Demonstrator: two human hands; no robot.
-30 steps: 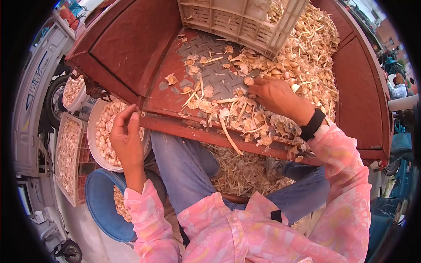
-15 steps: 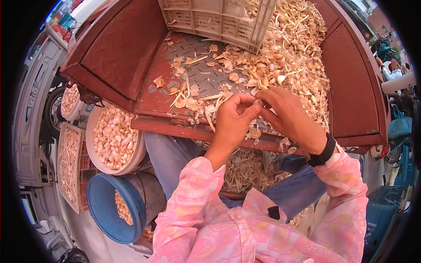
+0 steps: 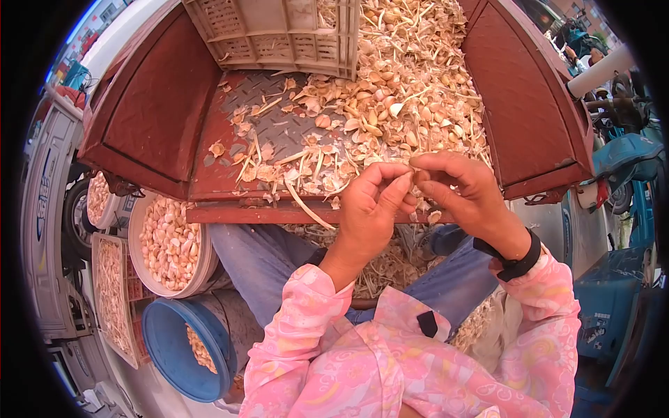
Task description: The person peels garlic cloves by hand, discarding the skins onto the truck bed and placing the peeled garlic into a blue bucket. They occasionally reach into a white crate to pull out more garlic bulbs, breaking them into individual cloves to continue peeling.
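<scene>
My left hand (image 3: 374, 207) pinches a small pale garlic clove (image 3: 402, 182) between thumb and index finger. Close beside it, my right hand (image 3: 463, 195) has its fingertips pressed together around a bit of brownish skin at the clove. Both hands are over the front edge of the red cart bed (image 3: 272, 213). Behind them spreads a heap of garlic cloves, peels and stalks (image 3: 418, 90). A long dry stalk (image 3: 306, 206) hangs over the edge left of my left hand.
A plastic crate (image 3: 279, 42) is tilted at the back of the bed. At the left are a white bucket of cloves (image 3: 169, 244), a blue bucket (image 3: 182, 348) with some cloves, and a crate of garlic (image 3: 113, 296). Blue vehicles (image 3: 617, 279) stand at right.
The view has shifted, with the cart and heap appearing further left. My hands remain together, and the pale clove now shows more clearly between my left fingertips.
</scene>
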